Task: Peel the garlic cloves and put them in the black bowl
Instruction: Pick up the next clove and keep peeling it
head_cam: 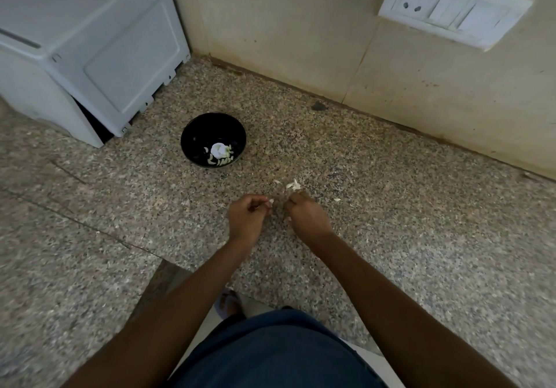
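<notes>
The black bowl (195, 134) stands on the speckled granite counter (391, 207) and holds several pale peeled garlic cloves (219, 154). My left hand (246, 219) is closed on a small garlic clove (270, 202) that pokes out at the fingertips, to the bowl's front right. A hand's width to the right, my right hand (304, 216) is closed, fingertips down at a little heap of papery skins (293, 185) on the counter; whether it holds anything I cannot see. Both hands are close together, apart from the bowl.
A white appliance (90, 41) stands at the back left, close behind the bowl. The tiled wall (301, 26) with a white socket and switch plate (451, 5) runs along the back. Loose skin scraps (337, 199) lie right of my hands. The counter's front edge is below my forearms.
</notes>
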